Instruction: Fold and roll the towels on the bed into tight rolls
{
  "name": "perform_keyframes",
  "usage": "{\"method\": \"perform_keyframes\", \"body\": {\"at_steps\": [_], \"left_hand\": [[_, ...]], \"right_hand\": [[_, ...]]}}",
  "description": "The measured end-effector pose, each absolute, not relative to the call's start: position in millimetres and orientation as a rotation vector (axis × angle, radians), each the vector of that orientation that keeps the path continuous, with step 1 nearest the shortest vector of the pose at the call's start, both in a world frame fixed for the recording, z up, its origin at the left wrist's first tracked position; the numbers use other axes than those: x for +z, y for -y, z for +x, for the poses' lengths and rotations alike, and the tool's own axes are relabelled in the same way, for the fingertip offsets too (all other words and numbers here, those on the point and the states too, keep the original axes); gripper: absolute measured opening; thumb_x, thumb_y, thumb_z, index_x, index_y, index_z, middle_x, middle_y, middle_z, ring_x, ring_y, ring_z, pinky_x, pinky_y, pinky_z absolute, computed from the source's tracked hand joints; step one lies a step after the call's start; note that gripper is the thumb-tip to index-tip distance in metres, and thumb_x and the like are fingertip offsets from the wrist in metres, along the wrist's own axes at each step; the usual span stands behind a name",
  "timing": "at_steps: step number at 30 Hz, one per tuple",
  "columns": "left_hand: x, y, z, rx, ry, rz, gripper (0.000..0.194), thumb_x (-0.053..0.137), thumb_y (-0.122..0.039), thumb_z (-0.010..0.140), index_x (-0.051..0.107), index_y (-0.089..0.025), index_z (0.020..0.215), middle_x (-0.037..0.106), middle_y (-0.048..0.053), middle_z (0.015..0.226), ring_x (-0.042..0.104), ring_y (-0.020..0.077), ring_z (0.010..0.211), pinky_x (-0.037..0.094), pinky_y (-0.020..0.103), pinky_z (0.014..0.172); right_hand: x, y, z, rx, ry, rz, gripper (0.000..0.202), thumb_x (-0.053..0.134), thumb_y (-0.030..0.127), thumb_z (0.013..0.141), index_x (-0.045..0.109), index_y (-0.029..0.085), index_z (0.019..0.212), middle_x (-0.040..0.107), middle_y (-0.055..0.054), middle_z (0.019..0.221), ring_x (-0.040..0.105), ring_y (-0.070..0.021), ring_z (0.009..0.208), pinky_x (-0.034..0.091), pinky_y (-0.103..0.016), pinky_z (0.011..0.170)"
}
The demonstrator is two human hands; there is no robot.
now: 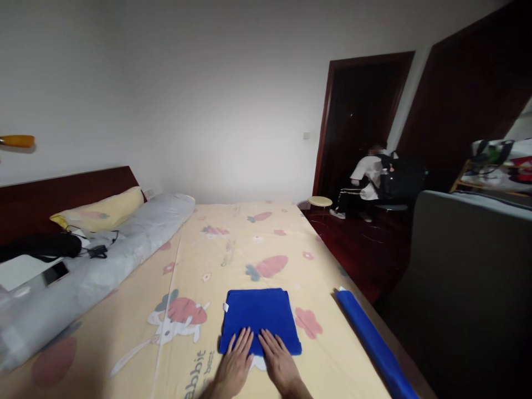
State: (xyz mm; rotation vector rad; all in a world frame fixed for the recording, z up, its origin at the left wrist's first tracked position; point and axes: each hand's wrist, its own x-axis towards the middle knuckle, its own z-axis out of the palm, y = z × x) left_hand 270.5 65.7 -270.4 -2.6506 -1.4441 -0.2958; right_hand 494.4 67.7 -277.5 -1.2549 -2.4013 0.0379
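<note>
Left hand (236, 360) and right hand (279, 357), closest to camera, both palm down and flat on the near part of a folded blue cloth (260, 310). Fingers straight, slightly spread, pinching nothing; they point away from the body and angle inward, thumbs on the inner sides, small gap between the hands. Forearms enter from the bottom edge.

Cloth lies directly under the fingers and extends forward beyond the fingertips, flat on the bed (324, 244). Roughly square, no clear long axis; far edge runs side to side ahead of the fingers, near edge at the palms. White tag (225, 307) sticks out on its left side, ahead of left hand.

Right of right hand, well apart: narrow blue strip (372, 338) along the bed's edge, long axis running from far left to near right, white bit at far end.

Far left of left hand: phone (56, 272), gray bedding (124, 252), yellow pillow (103, 210). Far ahead and right of right hand: round stool (320, 201), seated person (369, 174) in white top.
</note>
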Motion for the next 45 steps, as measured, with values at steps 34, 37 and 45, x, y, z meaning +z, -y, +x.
{"method": "perform_keyframes", "body": {"at_steps": [34,37,45], "left_hand": [[-245,18,218,-0.548,2.441,-2.364,0.031,0.045,-0.013,0.075,0.064,-0.028,0.094,0.071,-0.002,0.096,0.065,0.0149,0.093,0.046,0.025,0.085],[-238,15,231,-0.353,2.564,-2.063,0.025,0.047,-0.019,0.079,0.064,-0.023,0.097,0.069,0.003,0.095,0.064,0.0188,0.091,0.046,0.028,0.08],[-280,10,288,-0.406,2.064,-2.26,0.066,0.031,0.0,0.079,0.054,-0.03,0.133,0.059,0.003,0.137,0.051,0.021,0.126,0.041,0.039,0.104]], "right_hand": [[-265,14,595,0.423,2.078,-1.595,0.031,0.037,0.031,0.089,0.063,0.028,0.106,0.069,-0.005,0.101,0.06,-0.0236,0.092,0.043,-0.04,0.085],[-265,9,587,0.179,2.012,-1.737,0.031,0.043,0.023,0.086,0.063,0.026,0.11,0.068,-0.007,0.102,0.059,-0.0241,0.093,0.042,-0.039,0.085],[-293,1,529,-0.099,2.132,-1.683,0.051,0.042,0.005,0.079,0.062,0.029,0.12,0.067,-0.006,0.119,0.058,-0.0264,0.108,0.04,-0.042,0.097]]}}
